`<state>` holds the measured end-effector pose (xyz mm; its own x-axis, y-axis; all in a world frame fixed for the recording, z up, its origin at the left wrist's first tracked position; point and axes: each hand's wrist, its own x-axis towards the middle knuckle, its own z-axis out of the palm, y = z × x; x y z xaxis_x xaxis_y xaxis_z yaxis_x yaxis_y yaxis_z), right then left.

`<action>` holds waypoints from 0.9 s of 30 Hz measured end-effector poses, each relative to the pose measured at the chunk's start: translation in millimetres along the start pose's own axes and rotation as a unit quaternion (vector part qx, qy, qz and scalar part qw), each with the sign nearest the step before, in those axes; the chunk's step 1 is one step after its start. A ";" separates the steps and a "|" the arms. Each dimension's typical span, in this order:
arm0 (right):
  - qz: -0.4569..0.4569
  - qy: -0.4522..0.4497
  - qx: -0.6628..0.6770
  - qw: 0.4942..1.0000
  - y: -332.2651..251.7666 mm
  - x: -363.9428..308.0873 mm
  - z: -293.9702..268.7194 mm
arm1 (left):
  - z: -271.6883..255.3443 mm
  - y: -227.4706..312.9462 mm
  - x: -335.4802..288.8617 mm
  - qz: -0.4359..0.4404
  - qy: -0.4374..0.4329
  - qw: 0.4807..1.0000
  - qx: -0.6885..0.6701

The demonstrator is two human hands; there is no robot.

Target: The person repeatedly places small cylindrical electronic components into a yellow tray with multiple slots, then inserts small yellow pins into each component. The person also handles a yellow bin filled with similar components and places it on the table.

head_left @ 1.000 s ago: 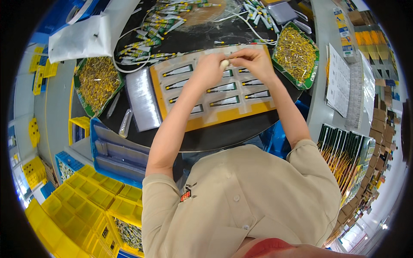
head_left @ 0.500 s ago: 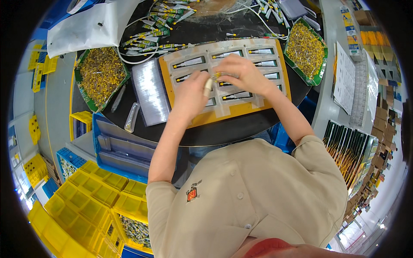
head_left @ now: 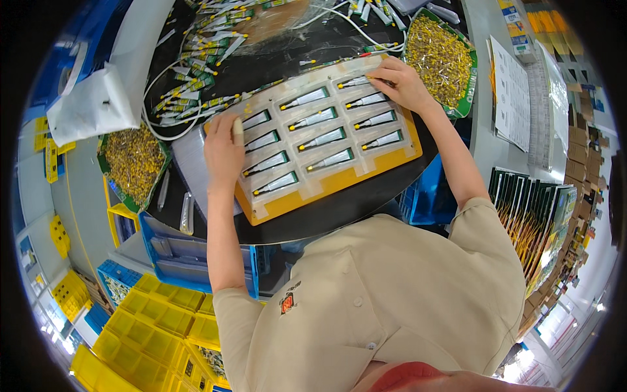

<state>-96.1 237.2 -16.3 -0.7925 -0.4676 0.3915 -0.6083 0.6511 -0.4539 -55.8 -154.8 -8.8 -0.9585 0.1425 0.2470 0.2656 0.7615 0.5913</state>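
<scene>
A pale tray (head_left: 343,171) with a yellow edge lies tilted on the black table, its pockets holding several white-and-green small tubes (head_left: 316,117) with yellow tips. My left hand (head_left: 222,153) is closed at the tray's left edge near the far corner, a pale cover on its thumb; its fingertips are partly hidden. At the far right pocket, the fingers of my right hand (head_left: 403,85) are bent together on the tail end of a small tube (head_left: 353,82).
Loose tubes (head_left: 189,88) and a white cable (head_left: 147,104) lie beyond the tray. Green-rimmed bins of small yellow-headed pieces stand left (head_left: 134,163) and right (head_left: 439,62). Clear plastic sheets (head_left: 192,157) lie left of the tray. Yellow crates (head_left: 140,326) are stacked at lower left.
My hands were close together over the tray's middle; now they are apart, the left at the left edge and the right at the far right pocket. The whole view has turned.
</scene>
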 end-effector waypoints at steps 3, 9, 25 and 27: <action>0.037 -0.016 0.036 0.999 9.1 -9.9 -2.9 | 4.0 7.9 5.5 -0.038 0.011 0.999 -0.004; 0.042 0.006 0.031 0.999 -8.1 -29.4 -21.4 | 45.5 72.4 12.3 0.084 -0.037 0.989 -0.115; 0.023 0.037 0.000 0.999 -32.8 -69.8 -14.1 | 88.4 109.9 22.2 0.087 -0.076 0.972 -0.203; 0.036 0.030 -0.018 0.999 -37.9 -72.8 -14.3 | 81.6 107.6 13.2 0.043 -0.068 0.973 -0.215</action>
<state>-14.7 255.1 -16.1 -0.8296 -0.3832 0.4061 -0.5472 0.7029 -0.4545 -48.3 -19.4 -4.6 -0.9281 0.2986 0.2226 0.3357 0.4117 0.8473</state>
